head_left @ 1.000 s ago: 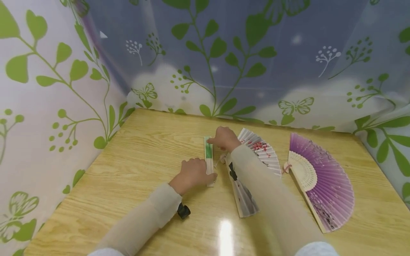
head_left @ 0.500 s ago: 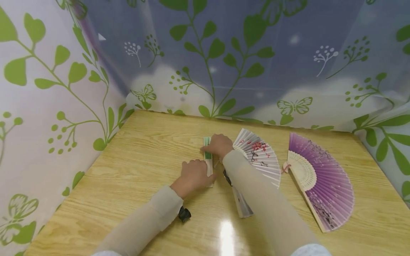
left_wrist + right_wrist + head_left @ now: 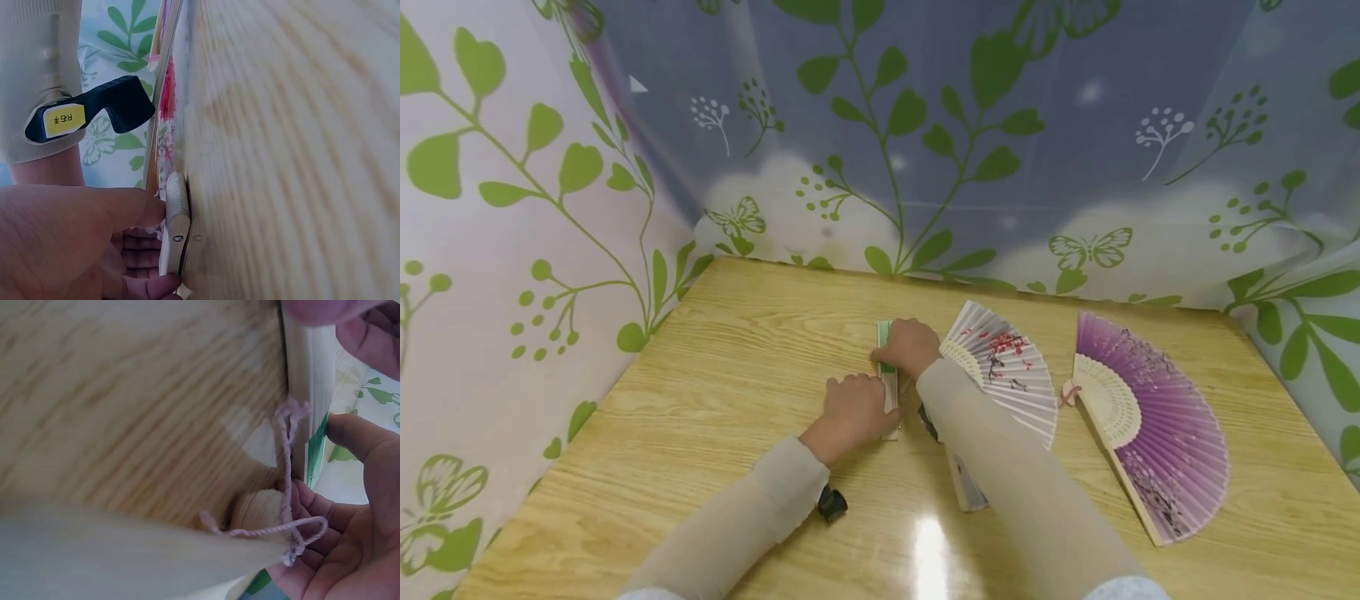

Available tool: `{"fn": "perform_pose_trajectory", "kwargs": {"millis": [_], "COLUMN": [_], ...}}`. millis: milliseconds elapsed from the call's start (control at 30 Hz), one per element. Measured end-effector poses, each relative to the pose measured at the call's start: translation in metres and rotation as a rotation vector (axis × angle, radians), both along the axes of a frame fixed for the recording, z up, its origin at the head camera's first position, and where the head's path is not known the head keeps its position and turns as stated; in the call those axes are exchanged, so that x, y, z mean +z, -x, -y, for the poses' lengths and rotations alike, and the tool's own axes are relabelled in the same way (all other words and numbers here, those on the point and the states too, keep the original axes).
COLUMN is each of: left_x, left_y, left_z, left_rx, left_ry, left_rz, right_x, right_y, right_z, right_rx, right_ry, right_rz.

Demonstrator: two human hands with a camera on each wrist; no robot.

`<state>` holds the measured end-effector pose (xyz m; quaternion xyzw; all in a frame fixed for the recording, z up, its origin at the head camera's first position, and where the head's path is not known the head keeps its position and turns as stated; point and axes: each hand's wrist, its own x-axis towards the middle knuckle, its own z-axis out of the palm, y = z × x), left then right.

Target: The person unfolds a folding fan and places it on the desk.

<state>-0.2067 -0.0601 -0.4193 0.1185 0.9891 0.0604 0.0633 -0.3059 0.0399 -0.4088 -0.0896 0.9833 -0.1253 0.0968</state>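
Observation:
A folded fan [image 3: 890, 400], pale with a green section, lies on the wooden table in front of me. My left hand [image 3: 852, 415] pinches its near end between thumb and fingers. In the left wrist view, a small rivet shows on that end of the folded fan [image 3: 177, 240]. My right hand [image 3: 912, 346] grips the farther, green part, and its thumb [image 3: 359, 434] lies against the green in the right wrist view. Just to the right, partly under my right sleeve, is an open white fan [image 3: 1011, 367] with red blossoms. Pink cord [image 3: 287, 469] hangs beside the folded fan.
An open purple fan [image 3: 1180, 425] with pale ribs lies farther right on the table [image 3: 737, 350]. A patterned cloth [image 3: 940, 208] with green leaves rises behind the table. Black wrist mounts [image 3: 832, 502] sit at my cuffs.
My right hand has shifted left and slightly toward me along the folded fan, showing more of the white fan. The left hand has stayed almost still.

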Motion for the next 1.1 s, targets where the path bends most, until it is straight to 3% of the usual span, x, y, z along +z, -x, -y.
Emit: {"fn": "perform_pose_trajectory", "kwargs": {"millis": [500, 700, 867, 1100], "left_x": [0.001, -0.003, -0.003, 0.003], "left_y": [0.001, 0.003, 0.008, 0.01], "left_z": [-0.002, 0.002, 0.004, 0.006], "left_rx": [0.032, 0.053, 0.065, 0.076], "left_ry": [-0.043, -0.049, -0.038, -0.074], "left_rz": [0.012, -0.068, -0.141, -0.122], "right_x": [-0.006, -0.007, 0.003, 0.005], "right_y": [-0.002, -0.002, -0.003, -0.001], "right_z": [-0.003, -0.002, -0.003, -0.006], "right_rx": [-0.052, -0.088, -0.099, -0.129], "right_ry": [0.059, 0.146, 0.191, 0.209], "right_rz": [-0.026, -0.089, -0.141, -0.159]}}
